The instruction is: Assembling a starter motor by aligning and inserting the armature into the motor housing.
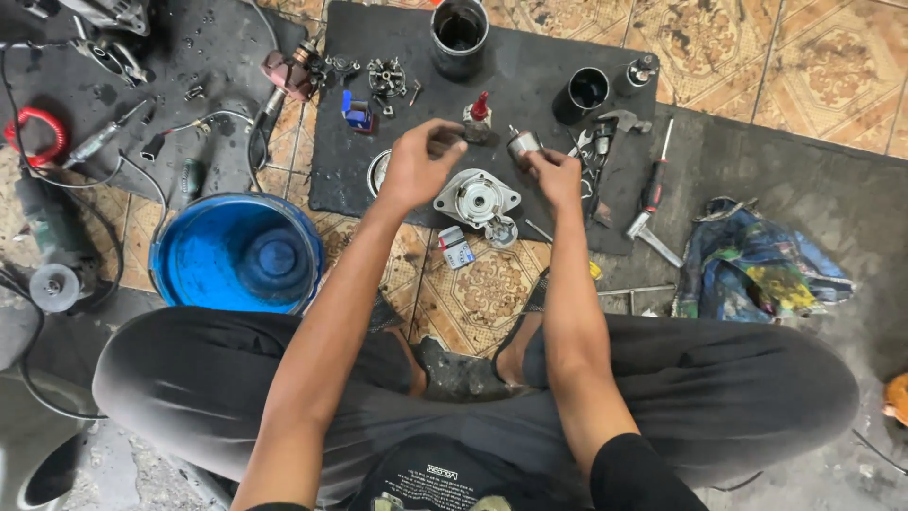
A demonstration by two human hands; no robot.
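Right hand [556, 176] fingers pinching a small metal cylinder [521, 145], left hand [413, 167] fingers curled around a dark part [445, 142], both above the aluminium housing [476, 198] on the black mat [530, 76].

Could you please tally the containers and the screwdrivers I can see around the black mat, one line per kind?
Dark cylindrical cans on the black mat: 2, a larger one and a smaller one
Blue bucket: 1
Red-handled screwdriver: 1
Total: 4
The right hand holds a small metal cylinder; the left hand hovers beside it.
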